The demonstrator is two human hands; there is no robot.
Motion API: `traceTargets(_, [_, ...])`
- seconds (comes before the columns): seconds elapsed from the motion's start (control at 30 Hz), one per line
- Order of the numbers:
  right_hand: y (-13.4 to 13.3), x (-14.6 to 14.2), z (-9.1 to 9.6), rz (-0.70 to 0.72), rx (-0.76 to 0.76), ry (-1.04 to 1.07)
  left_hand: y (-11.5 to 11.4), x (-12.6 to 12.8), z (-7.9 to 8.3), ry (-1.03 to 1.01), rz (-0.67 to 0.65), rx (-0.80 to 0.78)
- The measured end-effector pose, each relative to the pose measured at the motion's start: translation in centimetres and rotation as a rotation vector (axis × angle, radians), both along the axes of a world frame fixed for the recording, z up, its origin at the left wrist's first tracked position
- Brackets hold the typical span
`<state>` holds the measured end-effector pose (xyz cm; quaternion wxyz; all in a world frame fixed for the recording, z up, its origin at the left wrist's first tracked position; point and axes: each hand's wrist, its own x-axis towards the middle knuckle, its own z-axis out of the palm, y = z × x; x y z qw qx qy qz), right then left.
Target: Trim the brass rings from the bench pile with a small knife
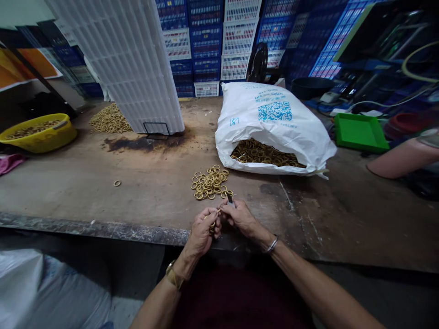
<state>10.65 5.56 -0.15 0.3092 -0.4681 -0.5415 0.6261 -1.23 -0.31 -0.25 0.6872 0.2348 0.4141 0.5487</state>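
My left hand [200, 233] is closed around several gold-coloured rings [211, 227] above the table's front edge. Close beside it, my right hand [246, 221] pinches a small knife [230, 199] with a dark, short blade pointing up and away. The fingertips of both hands meet at one ring, partly hidden by the fingers. Just beyond them lies a loose pile of similar rings [210, 183] on the wooden table [157, 183]. A single ring [117, 183] rests apart to the left.
A torn white sack [270, 109] full of rings lies behind my right hand. Further left stand a tall pale ribbed stack [137, 59], a heap of rings [110, 119] and a yellow basin [41, 137]. A green tray [361, 132] sits at the right.
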Motion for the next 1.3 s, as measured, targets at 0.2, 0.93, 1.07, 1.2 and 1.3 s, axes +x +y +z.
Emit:
traceTargets(0.2, [-0.3,1.0,0.0,0.033,0.426,-0.293,-0.2,0.3,-0.3,0.072,0.064,0.018])
traceTargets(0.93, [-0.4,2.3,-0.6,0.236,0.603,-0.685,-1.9,0.1,1.4,0.351,-0.020,0.191])
traceTargets(1.07, [0.7,4.1,-1.1,0.046,0.629,-0.796,-2.4,0.3,3.0,0.023,-0.110,0.147])
traceTargets(1.2, [1.2,4.8,-1.0,-0.022,0.608,-0.900,-1.2,0.0,2.3,-0.143,0.008,-0.016])
traceTargets(1.3, [1.3,4.6,-1.0,0.045,0.591,-0.992,-0.7,-0.2,1.0,-0.152,0.038,-0.050])
